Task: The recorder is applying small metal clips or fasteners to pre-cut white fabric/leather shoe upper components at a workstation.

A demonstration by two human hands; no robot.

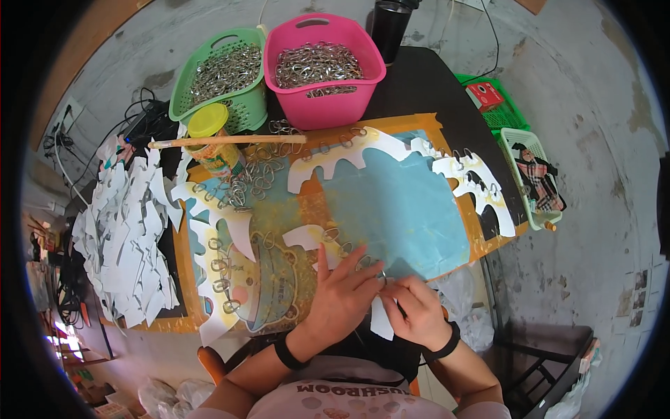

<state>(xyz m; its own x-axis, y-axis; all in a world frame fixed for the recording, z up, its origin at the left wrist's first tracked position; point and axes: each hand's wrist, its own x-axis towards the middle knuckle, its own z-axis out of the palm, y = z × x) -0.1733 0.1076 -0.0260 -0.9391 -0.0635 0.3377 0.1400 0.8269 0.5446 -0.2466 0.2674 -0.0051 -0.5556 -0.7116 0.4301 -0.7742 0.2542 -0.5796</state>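
Note:
On the near side of the work mat lies a curved white cutout (305, 238) with scalloped edges and yellowish smears. My left hand (340, 293) rests across it with fingers stretched out, pressing it to the mat and partly hiding it. Metal rings (330, 235) sit along its edge, some beside my fingertips. My right hand (417, 312) pinches a small metal ring (383, 275) at the cutout's right part, close to my left fingertips. The lower end of the cutout hangs between my hands at the table's near edge.
More cutouts with rings lie at the left (209, 262), back (347, 155) and right (481, 183). Loose rings (255, 174) surround a yellow-lidded jar (209, 127) with a wooden stick (230, 140) across it. Ring-filled pink (326, 105) and green baskets (180, 105) stand behind; a cutout pile (127, 237) is left.

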